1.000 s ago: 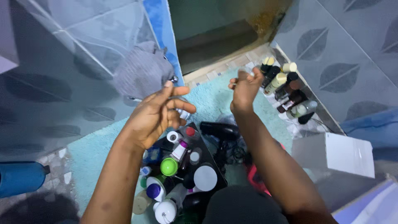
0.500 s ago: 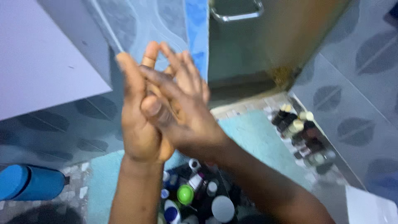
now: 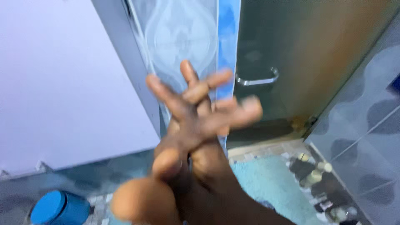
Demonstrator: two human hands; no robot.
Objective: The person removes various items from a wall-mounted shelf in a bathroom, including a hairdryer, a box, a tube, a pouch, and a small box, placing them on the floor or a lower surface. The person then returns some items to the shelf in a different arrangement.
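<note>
Both hands are up close to the camera, blurred: the left hand (image 3: 166,166) lies pressed against the right hand (image 3: 208,121), fingers spread wide and crossed, gripping nothing. Fingers point far and right, long axis along the forearms. A row of bottles (image 3: 316,179) sits untouched, lower right

Blurred row of small dark bottles (image 3: 321,183) with pale caps, along the right tiled wall
</note>
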